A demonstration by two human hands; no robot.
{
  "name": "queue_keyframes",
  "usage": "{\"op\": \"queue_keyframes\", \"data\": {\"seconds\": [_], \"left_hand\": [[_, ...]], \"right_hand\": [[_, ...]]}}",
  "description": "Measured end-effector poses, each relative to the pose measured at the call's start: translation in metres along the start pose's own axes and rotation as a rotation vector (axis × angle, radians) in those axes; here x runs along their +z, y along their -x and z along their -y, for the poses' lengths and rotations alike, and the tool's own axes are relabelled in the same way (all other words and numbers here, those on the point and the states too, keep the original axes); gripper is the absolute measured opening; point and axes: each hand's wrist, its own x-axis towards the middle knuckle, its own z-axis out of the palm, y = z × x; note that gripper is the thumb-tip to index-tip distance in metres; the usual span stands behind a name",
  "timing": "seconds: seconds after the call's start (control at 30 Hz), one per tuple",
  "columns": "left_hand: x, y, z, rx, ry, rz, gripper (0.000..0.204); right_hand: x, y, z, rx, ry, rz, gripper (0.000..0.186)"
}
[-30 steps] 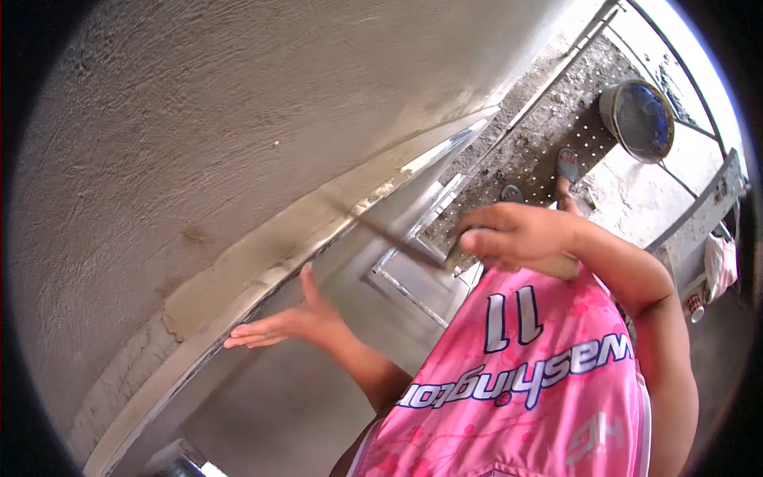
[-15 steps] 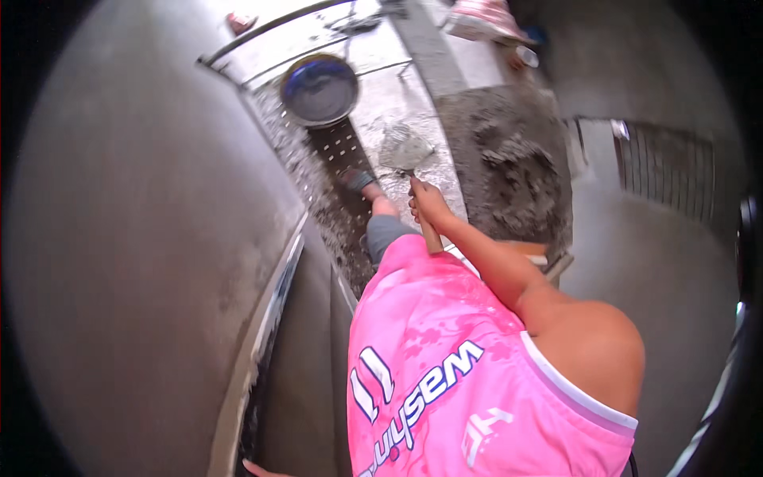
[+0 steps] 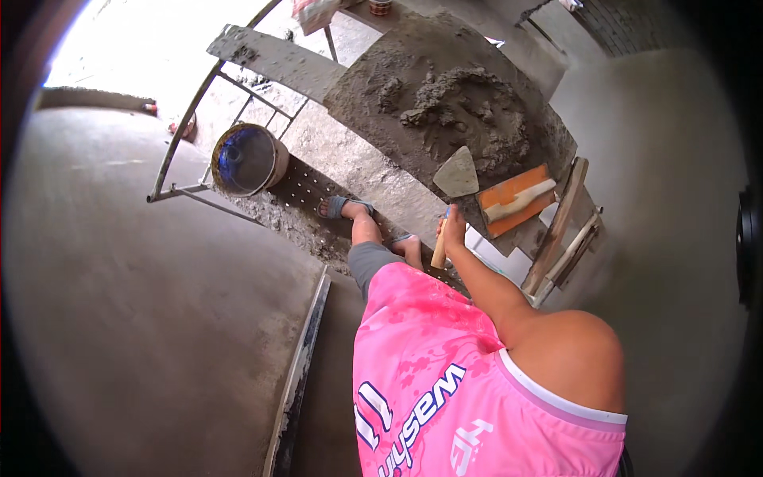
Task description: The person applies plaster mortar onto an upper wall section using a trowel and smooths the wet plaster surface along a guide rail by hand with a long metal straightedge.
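Note:
My right hand point(image 3: 453, 230) is closed around the wooden handle of a pointing trowel point(image 3: 456, 173). The trowel's grey blade is over the near corner of a mortar-covered board point(image 3: 373, 83); whether it touches cannot be made out. Just beyond the blade lies a rough heap of wet grey mortar point(image 3: 469, 111). To the blade's right, an orange plastering float point(image 3: 513, 208) with a pale, smeared handle rests on the board's edge. My left hand is out of sight.
A bucket point(image 3: 276, 163), blue inside, stands on the perforated metal plank point(image 3: 306, 187) under my feet. Metal scaffold tubing point(image 3: 181, 135) curves at the left. Wooden battens point(image 3: 556, 226) stick up right of the float. A long straight edge point(image 3: 300, 374) lies along the lower-left wall.
My view has swung right, bringing the mortar board and float closer. The trowel has come from above the pale floor to the board's corner. Left fingertips at the bottom edge have left view.

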Motion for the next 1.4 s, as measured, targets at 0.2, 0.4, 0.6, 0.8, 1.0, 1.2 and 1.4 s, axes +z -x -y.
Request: {"op": "queue_keyframes", "data": {"seconds": [0.2, 0.4, 0.6, 0.8, 1.0, 1.2, 1.4], "left_hand": [[-0.021, 0.001, -0.003, -0.014, 0.009, -0.002, 0.153], [-0.036, -0.006, -0.015, -0.047, 0.055, 0.059, 0.153], [-0.040, -0.009, -0.016, -0.073, 0.067, 0.108, 0.152], [-0.041, -0.007, -0.011, -0.085, 0.046, 0.153, 0.152], [-0.045, -0.008, -0.017, -0.085, 0.037, 0.137, 0.151], [-0.022, -0.004, -0.007, -0.037, 0.000, 0.021, 0.155], [-0.055, -0.005, -0.020, -0.017, -0.025, 0.089, 0.150]], "right_hand": [[0.007, -0.023, 0.006, -0.054, 0.063, 0.015, 0.049], [0.028, -0.045, 0.019, -0.077, 0.004, 0.127, 0.047], [0.042, -0.070, 0.041, 0.020, -0.080, 0.185, 0.044], [0.060, -0.091, 0.085, 0.082, -0.176, 0.210, 0.042], [0.055, -0.099, 0.073, 0.062, -0.207, 0.239, 0.043], [0.045, -0.103, 0.072, -0.046, -0.238, 0.289, 0.046], [0.065, -0.076, 0.128, -0.213, -0.203, 0.467, 0.044]]}}
